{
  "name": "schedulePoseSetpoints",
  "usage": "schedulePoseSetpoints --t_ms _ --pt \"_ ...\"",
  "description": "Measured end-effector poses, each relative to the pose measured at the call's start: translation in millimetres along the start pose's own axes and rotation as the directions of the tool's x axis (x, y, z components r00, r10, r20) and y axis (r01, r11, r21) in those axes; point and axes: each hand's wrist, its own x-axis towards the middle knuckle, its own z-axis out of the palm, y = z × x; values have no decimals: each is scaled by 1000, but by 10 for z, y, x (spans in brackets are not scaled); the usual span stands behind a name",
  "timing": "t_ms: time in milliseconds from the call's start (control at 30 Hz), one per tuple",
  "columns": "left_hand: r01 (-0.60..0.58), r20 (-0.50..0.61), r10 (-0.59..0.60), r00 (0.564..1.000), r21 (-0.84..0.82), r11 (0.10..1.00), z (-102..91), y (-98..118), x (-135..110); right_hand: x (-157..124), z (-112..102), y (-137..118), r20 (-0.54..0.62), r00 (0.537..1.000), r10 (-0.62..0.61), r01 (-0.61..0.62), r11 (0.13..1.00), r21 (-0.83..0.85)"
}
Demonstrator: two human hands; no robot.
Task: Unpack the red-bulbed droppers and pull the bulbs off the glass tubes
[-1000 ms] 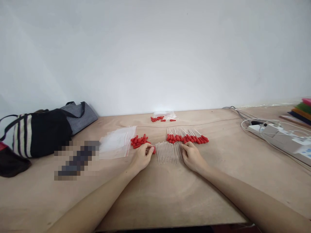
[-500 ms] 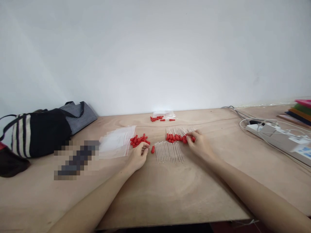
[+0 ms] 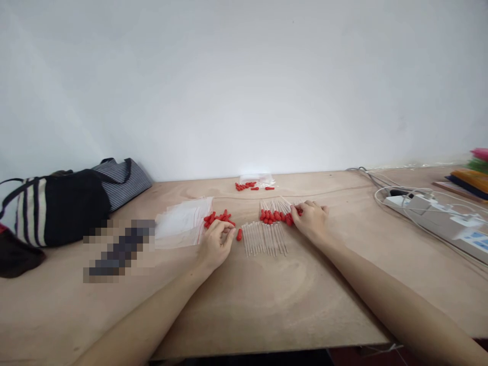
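Several clear zip bags (image 3: 179, 223) lie flat & overlapping on the surface (image 3: 267, 305), L of a pile of red bulbs (image 3: 210, 219); they look flat, contents n/a to see. Small clear bag (image 3: 257, 179) at back nr wall, w/ a few loose red bulbs (image 3: 244, 186) at its front; can't say if any are inside. Blk bag w/ white stripes (image 3: 76, 208) & thin-striped bag (image 3: 125, 183) far L, insides hidden. L hand (image 3: 215, 249): grip curled, fingertips close to thumb, nothing seen in it; can't say if tips meet. It's in front of the pile, single red bulb (image 3: 239, 234) just R of it, then a row of clear tubes (image 3: 265, 241). R hand (image 3: 311, 222): grip curled over R end of the red-capped tubes (image 3: 270, 217), hiding some; can't say if it's pinching one. Pixelated item (image 3: 118, 251) unreadable; coloured stack (image 3: 470, 183) cut off at R edge.
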Motion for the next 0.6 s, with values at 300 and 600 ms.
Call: schedulePoseSetpoints --t_ms 300,600 --pt "91 229 -26 973 -282 955 357 483 194 -397 -44 -496 209 978 -7 -118 807 579" --pt "189 193 -139 971 -273 943 383 392 234 -404 -235 -516 72 986 -149 118 939 324"
